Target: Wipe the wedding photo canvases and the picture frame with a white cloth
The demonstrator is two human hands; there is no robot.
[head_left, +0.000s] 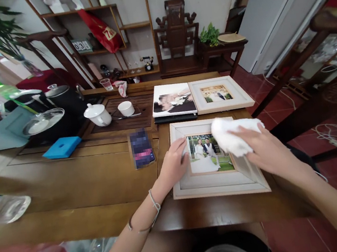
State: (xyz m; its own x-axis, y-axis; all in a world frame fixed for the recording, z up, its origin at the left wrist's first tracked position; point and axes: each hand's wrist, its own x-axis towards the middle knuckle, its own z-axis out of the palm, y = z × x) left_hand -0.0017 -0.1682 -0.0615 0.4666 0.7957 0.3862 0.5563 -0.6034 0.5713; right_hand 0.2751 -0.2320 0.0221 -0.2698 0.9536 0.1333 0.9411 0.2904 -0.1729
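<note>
A white-framed wedding photo [215, 180] lies flat on the wooden table [79, 187] in front of me. My left hand [173, 164] rests on the frame's left side, fingers curled over its inner edge, holding it still. My right hand [263, 149] presses a crumpled white cloth [232, 135] onto the upper right part of the picture glass, fingers wrapped over the cloth.
Behind the frame lie a second white-framed photo [221, 94] and a frameless print [173, 99] on a dark stack. A tea tray with a white teapot [98, 114] and cup [126, 108], a black kettle [64, 100], a blue block [62, 147] and a phone [142, 148] sit to the left.
</note>
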